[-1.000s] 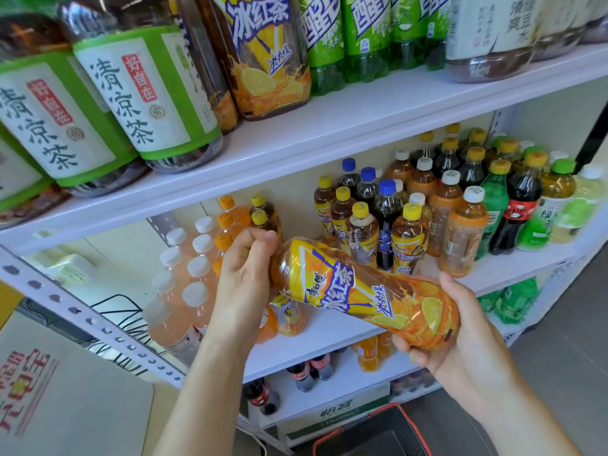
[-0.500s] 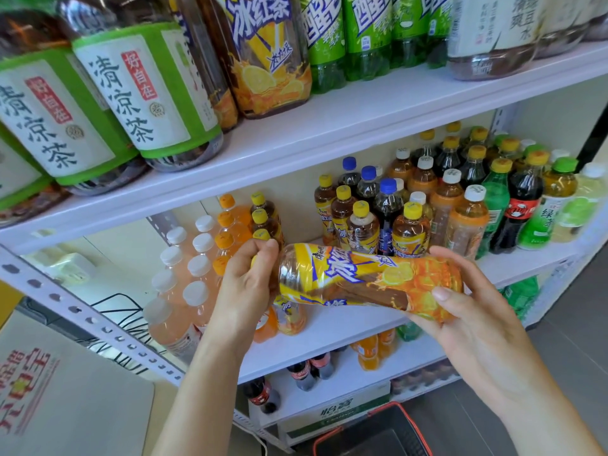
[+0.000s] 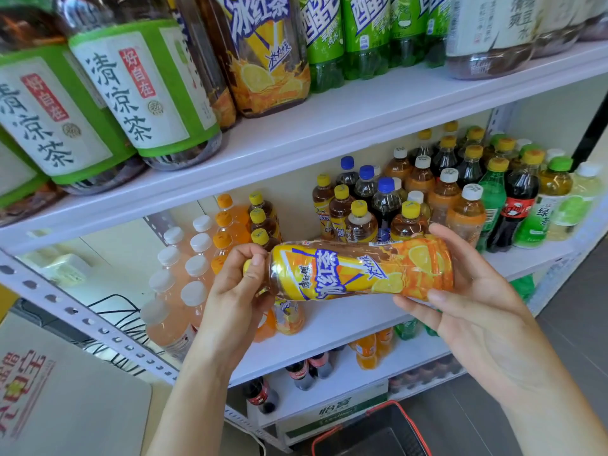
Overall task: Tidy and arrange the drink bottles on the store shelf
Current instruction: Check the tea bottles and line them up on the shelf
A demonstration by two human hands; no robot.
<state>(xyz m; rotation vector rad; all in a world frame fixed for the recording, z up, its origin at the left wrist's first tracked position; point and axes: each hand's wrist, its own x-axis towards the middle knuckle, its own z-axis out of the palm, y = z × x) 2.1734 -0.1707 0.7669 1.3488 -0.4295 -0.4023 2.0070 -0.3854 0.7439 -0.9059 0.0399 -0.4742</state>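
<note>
Bright even daylight, sharp, bowed wide-angle edges.

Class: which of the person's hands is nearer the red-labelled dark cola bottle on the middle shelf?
Right. The right hand, gripping the yellow-labelled tea bottle by its base, is below-left of the dark red-labelled cola bottle; the left hand, at the cap end, is farther left.

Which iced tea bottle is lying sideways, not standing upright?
The bottle held between the left hand and right hand, cap toward the left; the others stand upright.

Glossy plastic bottle [image 3: 355, 269], matt shelf [image 3: 329, 133]
</note>
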